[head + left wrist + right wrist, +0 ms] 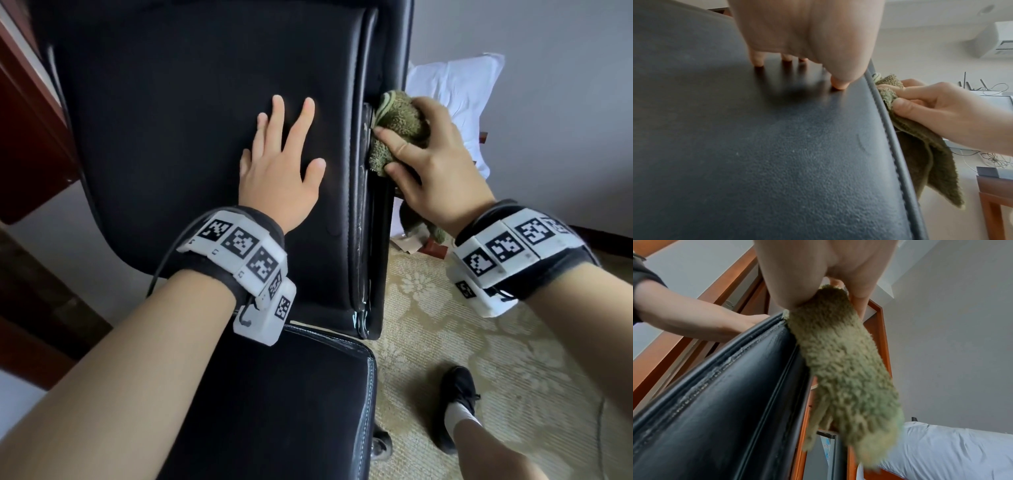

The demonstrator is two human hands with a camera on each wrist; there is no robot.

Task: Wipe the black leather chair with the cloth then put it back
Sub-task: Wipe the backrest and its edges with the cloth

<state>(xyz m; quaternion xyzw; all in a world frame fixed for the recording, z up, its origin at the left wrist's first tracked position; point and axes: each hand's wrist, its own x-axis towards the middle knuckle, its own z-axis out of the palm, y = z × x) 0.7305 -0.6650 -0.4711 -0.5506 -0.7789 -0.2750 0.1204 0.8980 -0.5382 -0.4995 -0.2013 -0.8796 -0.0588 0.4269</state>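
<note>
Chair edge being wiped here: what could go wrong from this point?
1. The side seam looks cracked and flaky where the cloth rubs, so hard wiping might peel more of it off.
2. The left hand only presses flat on the chair back; the chair could shift away under the right hand.
3. A loose cloth tail hangs below that hand and could snag on the edge.

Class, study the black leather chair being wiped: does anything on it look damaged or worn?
Yes. The black leather chair's right side edge looks worn: the seam is cracked and flaking pale, just below where the right hand presses the green terry cloth. The left hand rests on smooth, intact leather.
</note>
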